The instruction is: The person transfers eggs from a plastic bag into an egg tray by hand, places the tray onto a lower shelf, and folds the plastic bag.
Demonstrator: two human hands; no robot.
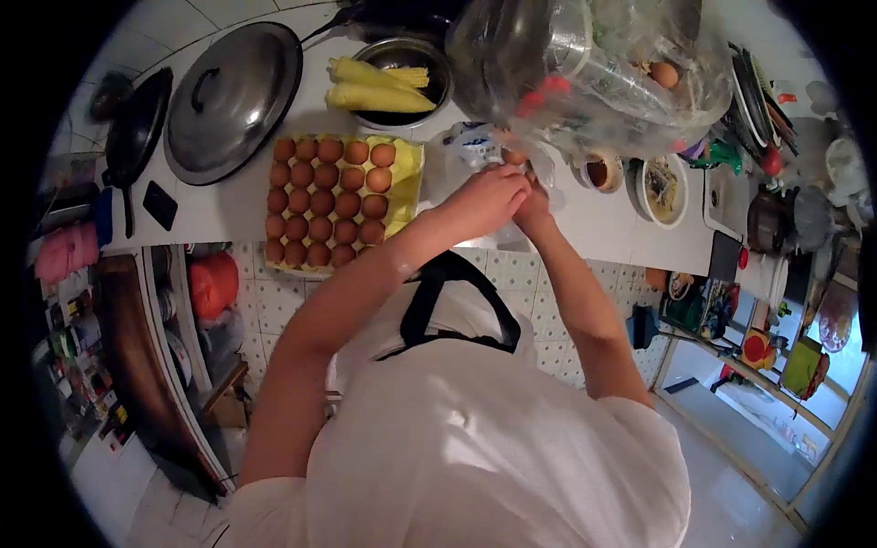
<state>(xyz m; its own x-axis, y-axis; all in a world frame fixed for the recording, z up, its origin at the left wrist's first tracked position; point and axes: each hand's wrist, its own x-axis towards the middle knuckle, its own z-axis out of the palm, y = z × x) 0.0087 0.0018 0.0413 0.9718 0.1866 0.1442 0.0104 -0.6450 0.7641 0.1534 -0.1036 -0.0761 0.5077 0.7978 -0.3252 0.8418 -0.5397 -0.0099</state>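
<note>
Your left hand and right hand crowd near an egg; finger closure I cannot tell; bumping may crack it.

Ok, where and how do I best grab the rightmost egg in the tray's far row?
Probably by the exposed upper part of that egg, coming from above and the right: it sits down in the yellow tray with another egg close on its left, while the tray's bare strip on its right should leave room for the grip.
</note>
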